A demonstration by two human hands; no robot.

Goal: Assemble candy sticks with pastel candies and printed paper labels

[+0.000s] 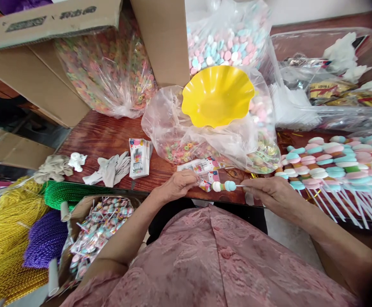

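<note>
Between my two hands, at the near edge of the wooden table (109, 136), I hold a candy skewer (222, 186) with a white and a pale blue marshmallow piece on a white stick. My left hand (176, 185) is closed around a small printed wrapper at the skewer's candy end. My right hand (269, 192) pinches the stick on the other side. Just behind the hands lie more printed wrappers (201, 165).
A yellow wavy bowl (217, 96) rests on an open plastic bag of ring candies (186, 149). Finished skewers (333, 164) are piled at the right. Bags of sweets, cardboard boxes, a wrapper stack (139, 157), cloth gloves (109, 169), and bundles of gold, green and purple cord (19, 230) fill the left.
</note>
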